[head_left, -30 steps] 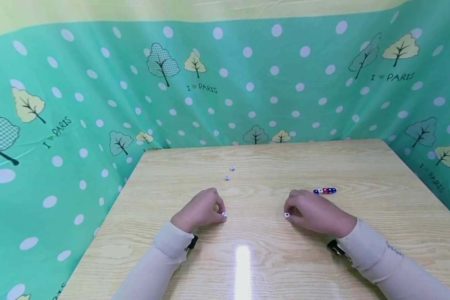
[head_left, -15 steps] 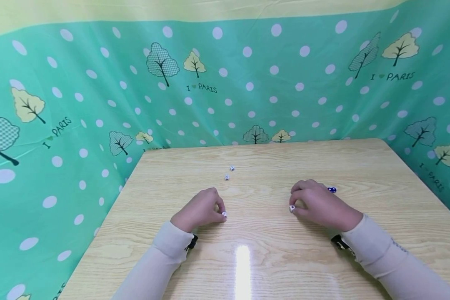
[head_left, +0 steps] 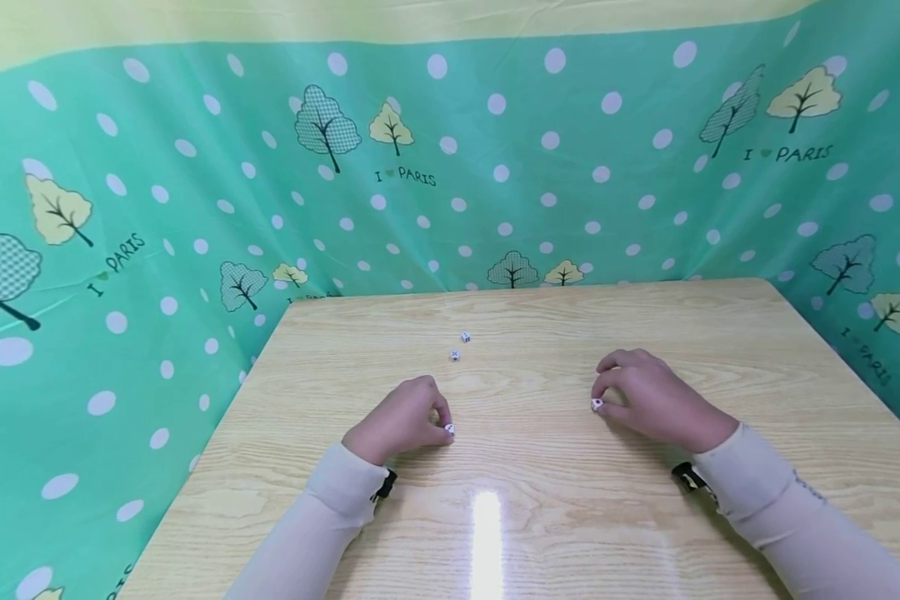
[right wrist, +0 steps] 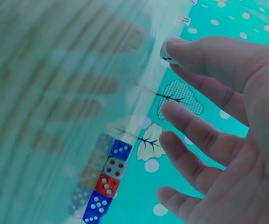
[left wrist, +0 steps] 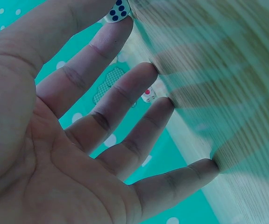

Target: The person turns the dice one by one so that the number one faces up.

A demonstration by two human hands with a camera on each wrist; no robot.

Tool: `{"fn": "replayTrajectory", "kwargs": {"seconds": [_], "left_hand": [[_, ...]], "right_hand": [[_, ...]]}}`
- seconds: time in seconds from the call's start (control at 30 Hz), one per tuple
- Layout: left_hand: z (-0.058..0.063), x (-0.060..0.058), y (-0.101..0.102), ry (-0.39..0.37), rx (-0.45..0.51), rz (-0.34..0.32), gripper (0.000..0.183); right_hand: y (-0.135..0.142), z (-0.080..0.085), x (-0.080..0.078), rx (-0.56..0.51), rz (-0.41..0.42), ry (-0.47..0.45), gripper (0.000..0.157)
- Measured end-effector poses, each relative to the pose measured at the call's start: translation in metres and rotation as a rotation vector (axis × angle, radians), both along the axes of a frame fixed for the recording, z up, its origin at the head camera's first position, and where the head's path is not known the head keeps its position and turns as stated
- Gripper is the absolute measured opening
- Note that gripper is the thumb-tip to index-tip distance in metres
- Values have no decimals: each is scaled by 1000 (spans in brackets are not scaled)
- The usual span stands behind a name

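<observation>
My left hand point(head_left: 405, 421) pinches a white die point(head_left: 449, 428) between thumb and index finger, low at the tabletop left of centre. In the left wrist view, that die point(left wrist: 117, 11) shows dark pips at the top edge, and the other fingertips touch the wood. To the right, my right hand point(head_left: 652, 400) pinches another white die point(head_left: 597, 404) by thumb and index finger, its remaining fingers spread. A touching row of blue, white and red dice point(right wrist: 107, 184) appears in the right wrist view; the right hand hides it from the head view.
Two loose white dice, one nearer point(head_left: 455, 356) and one farther point(head_left: 466, 337), lie beyond the left hand. The wooden table point(head_left: 540, 533) reflects a bright light strip. A green dotted curtain point(head_left: 450, 167) stands behind and along both sides.
My right hand has slid away and to the right with its die, covering the coloured dice row from the head view. The left hand has stayed in place with its die.
</observation>
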State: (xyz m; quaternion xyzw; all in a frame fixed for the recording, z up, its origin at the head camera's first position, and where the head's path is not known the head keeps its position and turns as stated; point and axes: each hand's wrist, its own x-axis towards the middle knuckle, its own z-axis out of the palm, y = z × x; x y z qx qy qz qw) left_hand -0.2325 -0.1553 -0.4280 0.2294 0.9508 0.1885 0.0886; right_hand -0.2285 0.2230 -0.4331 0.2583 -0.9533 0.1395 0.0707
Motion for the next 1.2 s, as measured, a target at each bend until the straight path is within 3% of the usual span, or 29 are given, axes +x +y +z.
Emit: {"fn": "replayTrajectory", "kwargs": {"seconds": [1.2], "left_hand": [[0,0,0,-2,-3,3,20]], "right_hand": [[31,-6,-16,-34,-126,-44,6]]}}
